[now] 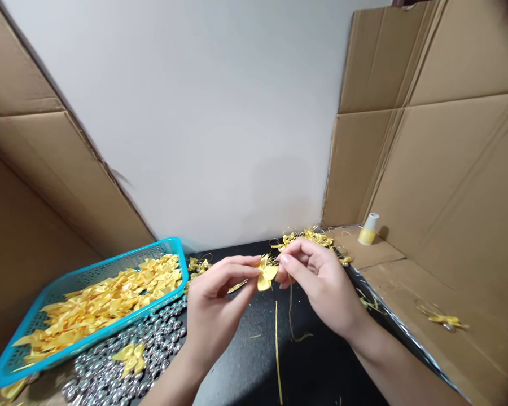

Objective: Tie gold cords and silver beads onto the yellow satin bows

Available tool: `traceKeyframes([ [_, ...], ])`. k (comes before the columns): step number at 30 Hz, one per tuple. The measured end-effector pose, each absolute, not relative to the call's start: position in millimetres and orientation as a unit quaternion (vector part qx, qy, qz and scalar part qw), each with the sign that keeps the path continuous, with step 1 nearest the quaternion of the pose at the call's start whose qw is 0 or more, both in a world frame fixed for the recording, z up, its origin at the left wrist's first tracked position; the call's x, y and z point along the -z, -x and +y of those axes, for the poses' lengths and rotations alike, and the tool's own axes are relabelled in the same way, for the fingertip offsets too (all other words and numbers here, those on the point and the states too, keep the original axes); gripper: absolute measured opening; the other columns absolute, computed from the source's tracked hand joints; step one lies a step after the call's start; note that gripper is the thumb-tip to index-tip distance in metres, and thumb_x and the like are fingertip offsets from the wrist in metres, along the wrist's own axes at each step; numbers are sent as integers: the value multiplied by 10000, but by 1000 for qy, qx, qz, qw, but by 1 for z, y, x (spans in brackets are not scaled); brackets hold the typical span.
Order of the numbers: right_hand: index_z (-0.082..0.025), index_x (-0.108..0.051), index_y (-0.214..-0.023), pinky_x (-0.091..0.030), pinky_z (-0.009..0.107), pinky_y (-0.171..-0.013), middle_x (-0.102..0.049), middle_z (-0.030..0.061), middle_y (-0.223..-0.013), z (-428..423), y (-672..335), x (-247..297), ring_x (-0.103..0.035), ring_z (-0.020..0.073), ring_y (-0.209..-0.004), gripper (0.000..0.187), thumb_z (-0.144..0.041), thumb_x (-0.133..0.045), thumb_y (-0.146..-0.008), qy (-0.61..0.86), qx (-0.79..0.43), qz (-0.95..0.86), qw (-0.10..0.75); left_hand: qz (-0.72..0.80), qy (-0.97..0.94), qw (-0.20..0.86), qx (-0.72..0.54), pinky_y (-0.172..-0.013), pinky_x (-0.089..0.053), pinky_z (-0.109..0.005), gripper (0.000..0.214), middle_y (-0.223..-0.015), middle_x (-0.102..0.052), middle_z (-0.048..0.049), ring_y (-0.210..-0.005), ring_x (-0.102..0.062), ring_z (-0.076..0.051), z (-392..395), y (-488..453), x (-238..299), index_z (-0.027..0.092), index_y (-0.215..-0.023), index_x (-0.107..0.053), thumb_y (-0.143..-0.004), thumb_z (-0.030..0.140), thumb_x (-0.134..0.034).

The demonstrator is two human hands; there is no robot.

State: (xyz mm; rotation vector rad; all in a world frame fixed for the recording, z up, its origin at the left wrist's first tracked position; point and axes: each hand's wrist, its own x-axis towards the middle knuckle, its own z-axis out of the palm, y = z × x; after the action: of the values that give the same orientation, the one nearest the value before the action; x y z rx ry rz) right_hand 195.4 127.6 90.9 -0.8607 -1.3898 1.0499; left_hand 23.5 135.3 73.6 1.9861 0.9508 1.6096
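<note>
Between the fingertips of my left hand [220, 301] is a yellow ribbon bow [266, 275], held over the middle of the black table. My right hand [317, 282] is just to the right of the bow, thumb and forefinger pinched together on a thin gold cord [291, 316]. The cord's loose end hangs down below that hand and curls. Whether the cord is joined to the bow is hidden by the fingers. A straight strip of yellow ribbon [277, 352] lies on the table below the hands.
At left stands a blue basket [180, 254] heaped with yellow bows [110, 299]. Silver beads [161, 338] spread before it, one bow [131, 360] on top. Corded bows [313, 235] pile behind my right hand. A ribbon-wound spool [368, 230] and another bow [444, 320] sit on cardboard at right.
</note>
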Motion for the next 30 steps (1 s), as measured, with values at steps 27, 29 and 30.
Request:
traceKeyframes([
  [27,-188,-653,-805,-479,282,-744,-686,8,-803,119,-197,-97,-626,145,-778,159,-87,-549,-869,370,-173,-771,487,397,-746,333,-418,-565,-428,-218,340,-647,-604,-13,-601,-536,-133,132,-12,-91,169,-692,-608,-927,381,-482],
  [29,-188,-634,-804,-477,289,-753,-664,17,-802,120,-197,-96,-608,153,-791,168,-87,-526,-883,354,-163,-792,470,400,-774,313,-378,-564,-402,-219,365,-622,-585,-8,-593,-527,-132,133,-11,-93,172,-674,-593,-944,374,-451],
  [30,-187,-623,-798,-475,290,-766,-653,24,-818,120,-197,-96,-602,156,-810,168,-88,-519,-886,352,-154,-795,470,405,-782,297,-368,-557,-389,-220,369,-613,-574,-4,-584,-521,-129,133,-12,-93,174,-669,-584,-948,372,-444],
])
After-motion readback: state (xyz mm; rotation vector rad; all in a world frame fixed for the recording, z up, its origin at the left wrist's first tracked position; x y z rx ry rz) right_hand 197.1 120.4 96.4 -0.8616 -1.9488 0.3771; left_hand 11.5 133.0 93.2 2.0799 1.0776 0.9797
